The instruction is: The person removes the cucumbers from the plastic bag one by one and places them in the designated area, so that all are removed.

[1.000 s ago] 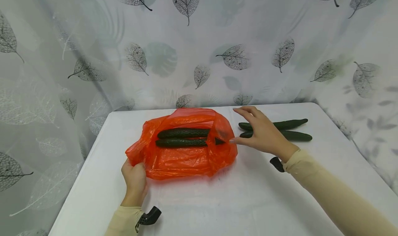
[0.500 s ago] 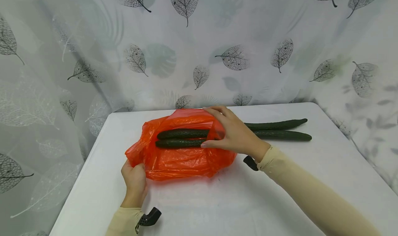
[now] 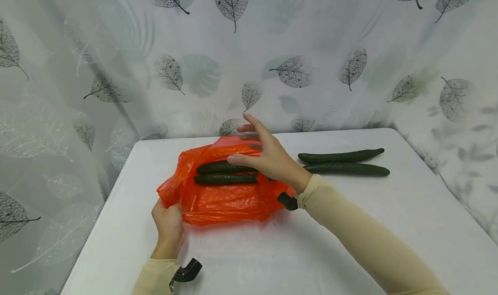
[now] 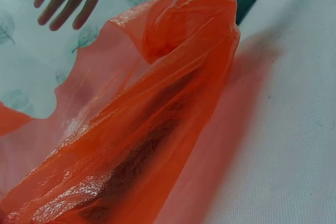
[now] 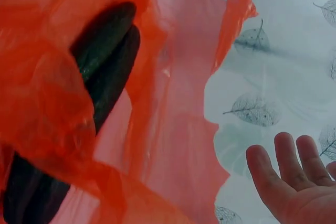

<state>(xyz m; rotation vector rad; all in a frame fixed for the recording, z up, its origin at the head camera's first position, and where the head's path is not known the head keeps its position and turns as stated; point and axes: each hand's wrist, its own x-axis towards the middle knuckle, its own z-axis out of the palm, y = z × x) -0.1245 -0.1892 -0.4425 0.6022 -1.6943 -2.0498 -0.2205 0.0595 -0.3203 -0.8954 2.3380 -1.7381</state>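
Note:
An orange-red plastic bag (image 3: 229, 204) lies on the white table with two dark green cucumbers (image 3: 225, 179) showing in its opening, side by side. At the bag's left end, my left hand (image 3: 169, 228) grips a gathered corner of the plastic. Above the bag's right part hovers my right hand (image 3: 274, 154), fingers spread and holding nothing; it hides part of the bag and cucumbers. The right wrist view shows its fingers apart from the bag (image 5: 178, 77). Two more cucumbers (image 3: 346, 169) lie outside, right of the bag.
The white table (image 3: 272, 260) has its back edge against a leaf-patterned curtain (image 3: 218, 40), which also hangs at both sides. A black wrist device (image 3: 188, 270) sits by the left sleeve, and another (image 3: 287, 201) by the right sleeve.
My right hand has moved left from near the outside cucumbers to over the bag, then risen with its fingers spreading. My left hand keeps its grip in the same place.

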